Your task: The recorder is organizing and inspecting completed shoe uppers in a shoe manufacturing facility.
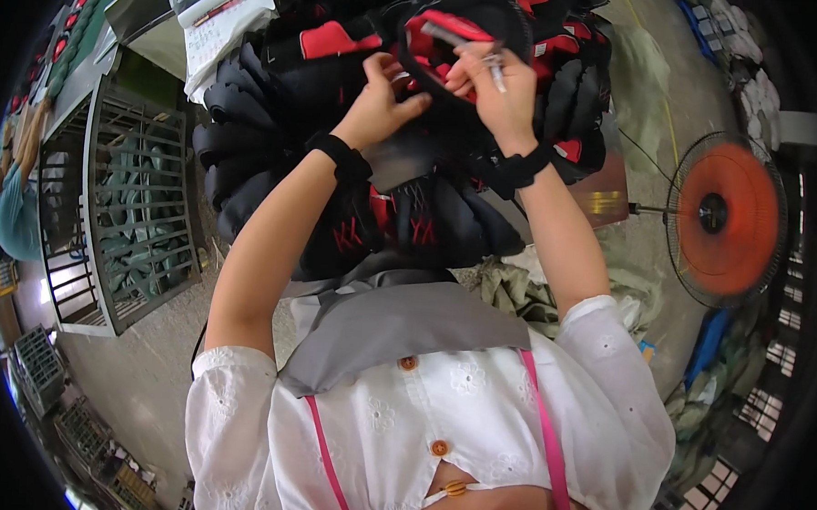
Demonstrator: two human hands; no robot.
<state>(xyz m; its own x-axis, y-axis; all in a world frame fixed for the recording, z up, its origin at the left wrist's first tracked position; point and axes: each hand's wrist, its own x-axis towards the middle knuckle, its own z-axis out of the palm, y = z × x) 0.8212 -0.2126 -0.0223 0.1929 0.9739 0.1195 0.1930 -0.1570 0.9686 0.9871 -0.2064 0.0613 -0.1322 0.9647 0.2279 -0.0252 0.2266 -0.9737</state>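
My left hand [379,103] grips the edge of a black and red fabric piece [455,34] held up over a heap of similar black and red pieces [278,113]. My right hand [493,85] pinches the same piece from the right and also holds a thin silver pen-like tool [495,69] between its fingers. Both wrists wear black bands. The piece's lower part is hidden behind my hands.
A spinning orange fan [725,219] stands at the right. A metal wire crate [137,207] sits at the left, with a person in teal [13,219] beyond it. A white paper pad [219,33] lies at the upper left. Crumpled cloth [516,292] lies near my right elbow.
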